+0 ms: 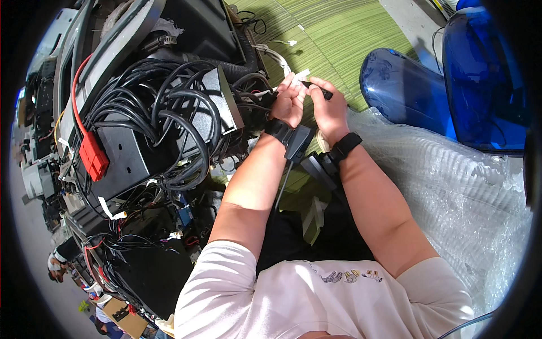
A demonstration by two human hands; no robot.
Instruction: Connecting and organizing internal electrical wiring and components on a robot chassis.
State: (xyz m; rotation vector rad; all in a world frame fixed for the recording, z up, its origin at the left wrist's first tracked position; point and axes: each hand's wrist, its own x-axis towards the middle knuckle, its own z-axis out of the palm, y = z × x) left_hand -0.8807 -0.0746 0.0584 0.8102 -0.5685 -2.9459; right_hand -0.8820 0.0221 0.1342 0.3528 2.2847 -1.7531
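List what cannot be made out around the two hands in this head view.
- Left hand: what its fingertips pinch is too small, merged with the tangled black cables.
- Slim black tool in the right hand: working tip hidden by the fingers.
- Glossy blue plastic shells: cut off by the picture's dark rim.

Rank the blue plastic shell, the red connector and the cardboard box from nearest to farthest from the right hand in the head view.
From the right hand:
1. Blue plastic shell, just to its right on the green floor.
2. Red connector, far to its left on the black wired unit.
3. Cardboard box, lower left, near the picture's rim.
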